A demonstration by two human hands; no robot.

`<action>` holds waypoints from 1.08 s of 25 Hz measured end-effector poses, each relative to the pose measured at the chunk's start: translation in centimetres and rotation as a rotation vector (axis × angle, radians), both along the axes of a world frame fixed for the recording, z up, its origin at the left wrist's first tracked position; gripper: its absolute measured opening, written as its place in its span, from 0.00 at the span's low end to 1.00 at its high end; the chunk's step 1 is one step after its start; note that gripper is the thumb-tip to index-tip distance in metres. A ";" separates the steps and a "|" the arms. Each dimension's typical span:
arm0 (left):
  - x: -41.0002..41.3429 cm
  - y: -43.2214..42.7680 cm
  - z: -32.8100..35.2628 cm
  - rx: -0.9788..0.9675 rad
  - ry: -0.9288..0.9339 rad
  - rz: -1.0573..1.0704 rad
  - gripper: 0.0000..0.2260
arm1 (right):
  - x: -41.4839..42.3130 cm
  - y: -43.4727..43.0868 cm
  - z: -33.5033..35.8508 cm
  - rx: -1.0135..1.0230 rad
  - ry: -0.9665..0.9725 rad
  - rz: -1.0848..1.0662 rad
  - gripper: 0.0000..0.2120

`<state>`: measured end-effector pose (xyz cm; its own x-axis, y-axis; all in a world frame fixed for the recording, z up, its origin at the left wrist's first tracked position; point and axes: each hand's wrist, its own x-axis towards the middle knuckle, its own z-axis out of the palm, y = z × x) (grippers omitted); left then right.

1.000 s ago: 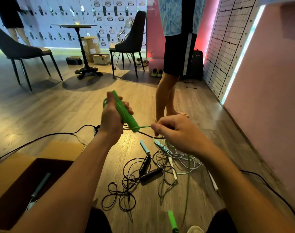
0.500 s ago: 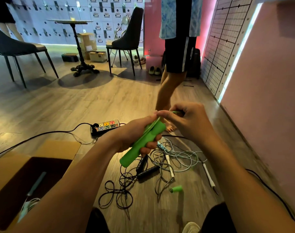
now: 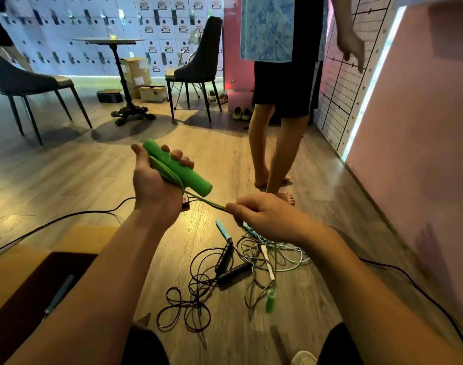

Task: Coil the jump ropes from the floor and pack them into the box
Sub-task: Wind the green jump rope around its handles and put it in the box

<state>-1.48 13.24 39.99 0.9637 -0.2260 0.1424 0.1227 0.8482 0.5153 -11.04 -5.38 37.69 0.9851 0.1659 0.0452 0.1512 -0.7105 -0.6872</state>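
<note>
My left hand grips the green jump rope handle with several green cord loops pressed against it. The green cord runs taut from the handle down to my right hand, which pinches it. The rope's second green handle hangs low near the floor. Beneath my hands lie a black jump rope with tangled loops and a pale blue-and-white jump rope. The open cardboard box sits at lower left with a rope handle inside.
A barefoot person stands just beyond the ropes. A pink wall runs along the right. Black cables cross the wooden floor. Chairs and a round table stand at the back.
My hands have drawn apart: the left lifted the handle up and left, the right pulled down and right, stretching the cord. The free green handle shifted right and hangs upright.
</note>
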 end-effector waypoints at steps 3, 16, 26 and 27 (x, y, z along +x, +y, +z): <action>0.8 -0.8 -1.4 0.464 -0.087 0.222 0.20 | -0.4 0.0 0.6 0.057 -0.057 0.060 0.15; -4.1 -2.2 -1.0 0.991 -0.404 -0.925 0.17 | -1.3 -2.7 2.7 0.391 -0.525 -0.327 0.23; -1.6 -0.6 0.7 -0.176 -0.036 -0.278 0.18 | -0.8 -0.5 1.0 0.043 0.027 -0.135 0.24; -1.2 -0.4 0.5 -0.131 0.011 -0.132 0.19 | -0.9 -0.4 1.0 0.033 0.026 -0.102 0.23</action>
